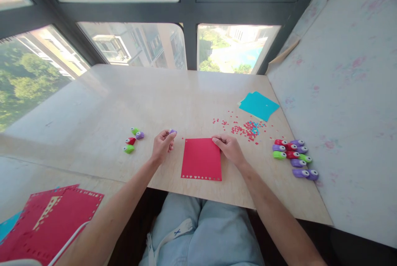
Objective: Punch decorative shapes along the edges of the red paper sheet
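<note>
My left hand is closed on a small purple craft punch, held just off the upper left corner of a red sheet of paper. My right hand pinches that sheet at its upper right corner, thumb on top. Small cut-out shapes run along the sheet's near edge, and one small hole shows at its upper left corner. Left of my left hand lie several more craft punches in green, red and purple.
Red and blue paper bits are scattered beyond my right hand, near blue sheets. More punches stand grouped by the right wall. Punched red sheets lie at lower left with a white cable. Windows border the table's far edge.
</note>
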Available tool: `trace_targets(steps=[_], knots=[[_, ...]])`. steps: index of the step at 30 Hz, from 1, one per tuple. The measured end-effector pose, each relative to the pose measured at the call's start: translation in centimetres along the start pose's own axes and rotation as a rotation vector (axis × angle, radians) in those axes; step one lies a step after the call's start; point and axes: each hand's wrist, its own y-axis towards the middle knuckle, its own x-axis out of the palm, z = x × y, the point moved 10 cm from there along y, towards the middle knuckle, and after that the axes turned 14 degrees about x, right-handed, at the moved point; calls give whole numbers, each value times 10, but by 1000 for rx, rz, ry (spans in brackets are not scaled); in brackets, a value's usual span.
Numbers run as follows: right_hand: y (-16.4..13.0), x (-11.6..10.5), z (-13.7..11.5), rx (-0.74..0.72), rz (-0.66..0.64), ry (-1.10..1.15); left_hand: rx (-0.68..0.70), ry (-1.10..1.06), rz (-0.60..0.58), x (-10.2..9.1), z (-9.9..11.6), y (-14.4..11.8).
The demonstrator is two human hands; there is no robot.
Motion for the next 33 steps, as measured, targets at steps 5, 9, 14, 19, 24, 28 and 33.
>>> trace_targets(steps=[5,9,14,19,24,28,33], knots=[[-2,36,7,132,-185,93,-7,-32,29,0,0,-1],[-3,46,10,226,-161,92,-6,-54,31,0,0,-1],[-3,30,14,294,-36,13,-1,-67,58,-2,0,0],[7,-23,29,324,110,33,-1,-53,99,-4,1,-2],[11,-84,35,284,308,134,-5,-38,118,-6,0,-3],[8,-81,25,243,236,240,6,-34,118,-6,0,-3],[3,-23,14,209,-65,153,15,-49,124,-5,1,-6]])
